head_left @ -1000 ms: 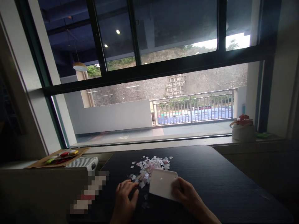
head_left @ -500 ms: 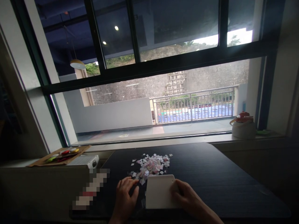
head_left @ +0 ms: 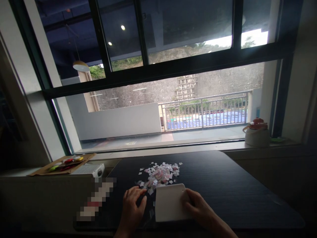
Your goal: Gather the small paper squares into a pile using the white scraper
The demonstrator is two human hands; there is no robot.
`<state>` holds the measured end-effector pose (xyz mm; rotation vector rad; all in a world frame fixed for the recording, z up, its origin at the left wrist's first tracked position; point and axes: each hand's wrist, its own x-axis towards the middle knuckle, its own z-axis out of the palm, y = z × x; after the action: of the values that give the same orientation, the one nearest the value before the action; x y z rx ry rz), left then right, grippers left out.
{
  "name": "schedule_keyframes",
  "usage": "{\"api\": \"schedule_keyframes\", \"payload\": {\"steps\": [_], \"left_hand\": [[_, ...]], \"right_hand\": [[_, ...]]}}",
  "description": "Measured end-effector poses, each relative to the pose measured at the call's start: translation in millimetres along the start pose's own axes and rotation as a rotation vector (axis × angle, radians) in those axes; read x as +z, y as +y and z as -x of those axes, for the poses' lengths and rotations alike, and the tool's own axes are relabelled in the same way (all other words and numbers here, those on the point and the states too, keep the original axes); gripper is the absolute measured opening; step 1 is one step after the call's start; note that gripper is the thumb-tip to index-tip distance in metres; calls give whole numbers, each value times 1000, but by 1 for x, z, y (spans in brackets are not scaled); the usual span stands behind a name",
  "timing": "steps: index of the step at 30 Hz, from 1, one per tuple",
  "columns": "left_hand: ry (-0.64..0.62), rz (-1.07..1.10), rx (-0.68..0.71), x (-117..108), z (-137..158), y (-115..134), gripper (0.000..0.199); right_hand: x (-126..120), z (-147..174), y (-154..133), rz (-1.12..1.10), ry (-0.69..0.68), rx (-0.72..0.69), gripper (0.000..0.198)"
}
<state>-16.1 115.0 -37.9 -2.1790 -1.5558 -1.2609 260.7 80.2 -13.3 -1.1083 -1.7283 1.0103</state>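
Note:
A flat white rectangular piece (head_left: 169, 203), with rounded corners and a small hole at its top right, is gripped at its right edge by my right hand (head_left: 196, 205). The thumb lies across its face. My left hand (head_left: 133, 202) hovers or rests at the left of the piece, apart from it. Its thumb is spread and its fingers curve towards the scraps; no held thing shows there. Small square paper scraps (head_left: 162, 173), white and pinkish, form a loose heap just beyond both hands. A few scraps lie between my left hand and the white piece.
The dark table (head_left: 223, 185) stands against a window sill. A white jug with a red lid (head_left: 257, 132) stands on the sill at right. Brown board with colourful items (head_left: 68, 162) lies at left, by a white vented box (head_left: 90, 170). A blurred-out patch (head_left: 95, 200) covers the table's left edge.
Very little differs. The whole view has shifted slightly; both hands, the white piece and the heap of scraps keep nearly the same places.

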Motion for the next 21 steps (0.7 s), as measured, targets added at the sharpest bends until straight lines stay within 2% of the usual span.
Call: {"api": "schedule_keyframes", "payload": {"steps": [4,8,10,21], "left_hand": [[-15,2,-20,-1,-1,1,20],[-39,6,-28,-2,0,1,22],[-37,0,-33,-2,0,0,22],[-23,19,-62,-3,-1,-1,25]], "right_hand": [[3,-5,2,-3,-26,-22,7],[9,-17,8,141,168,-18,12],[12,-20,10,224,217,4,13],[14,-13,2,212,81,-1,11]]}}
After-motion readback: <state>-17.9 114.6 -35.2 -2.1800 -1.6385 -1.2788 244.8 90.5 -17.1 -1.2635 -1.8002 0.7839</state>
